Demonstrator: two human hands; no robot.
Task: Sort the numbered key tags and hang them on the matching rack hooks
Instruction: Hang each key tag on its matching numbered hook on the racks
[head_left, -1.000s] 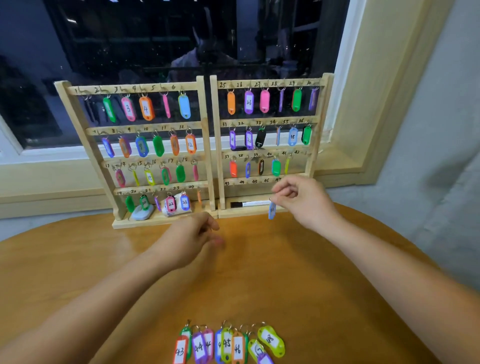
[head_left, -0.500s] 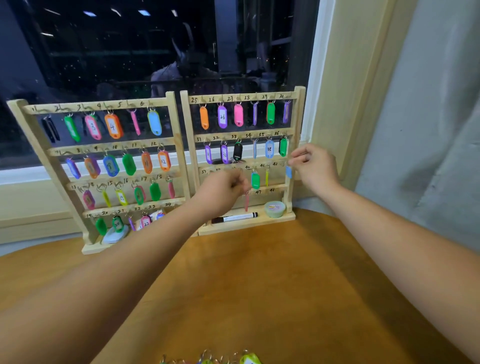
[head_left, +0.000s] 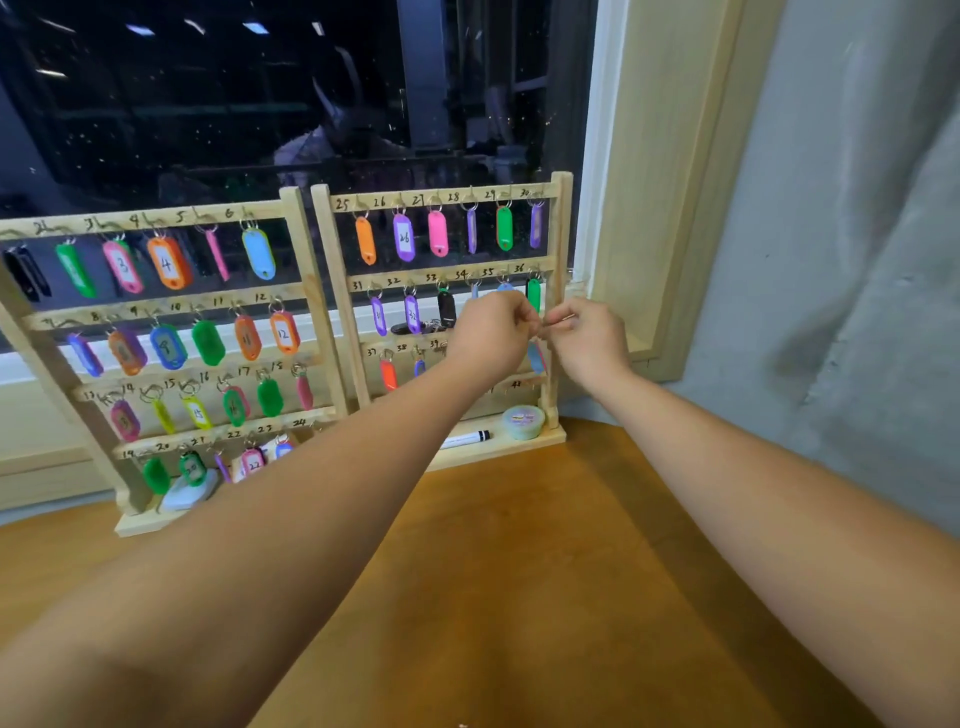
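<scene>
Two wooden key racks stand side by side by the window, the left rack (head_left: 306, 291) numbered from 1 and the right rack (head_left: 558, 228) from 25, both hung with coloured tags. My right hand (head_left: 589, 338) pinches the metal ring of a blue key tag (head_left: 536, 357), which dangles below my fingers in front of the right rack's third row near its right post. My left hand (head_left: 493, 335) meets it from the left, fingers curled at the same ring. Both hands hide the hooks behind them.
A black-capped marker (head_left: 465, 439) and a small round green tub (head_left: 523, 421) lie on the right rack's base. A white object (head_left: 187, 493) sits on the left rack's base. The wooden table (head_left: 519, 597) runs toward me; a wall and window frame close the right side.
Both hands rose from the table to the right rack's third row. My left hand came across to join my right at the blue tag's ring. The view tilted up, losing the loose tags.
</scene>
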